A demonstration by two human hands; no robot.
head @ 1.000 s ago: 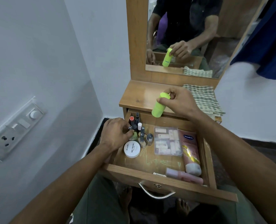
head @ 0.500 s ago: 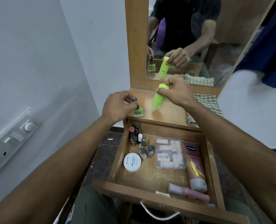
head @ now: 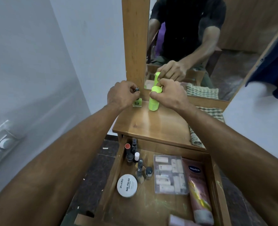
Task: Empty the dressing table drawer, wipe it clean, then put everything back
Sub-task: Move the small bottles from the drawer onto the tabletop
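Note:
The wooden drawer (head: 117, 167) stands pulled out below the dressing table top (head: 159, 126). My left hand (head: 122, 94) grips the black cap of a small green nail polish bottle (head: 138, 102) standing at the back left of the top. My right hand (head: 169, 93) holds the top of a neon green cylinder (head: 153, 101) that rests upright on the top beside it. Inside the drawer lie a white round nail polish remover tub (head: 126, 185), several small bottles (head: 137, 162), a clear plastic box (head: 170, 174), a pink Vaseline tube (head: 199, 191) and a pink item (head: 179, 220) at the front.
A mirror (head: 208, 38) in a wooden frame rises behind the top and reflects the person and the hands. A checked cloth (head: 205, 121) lies on the right of the top. A white wall with a switch plate (head: 3, 142) is on the left; blue fabric (head: 275, 62) hangs right.
Both hands moved from over the drawer up to the table top. The green cylinder and the small green bottle, carried a moment ago, now stand on the top near the mirror.

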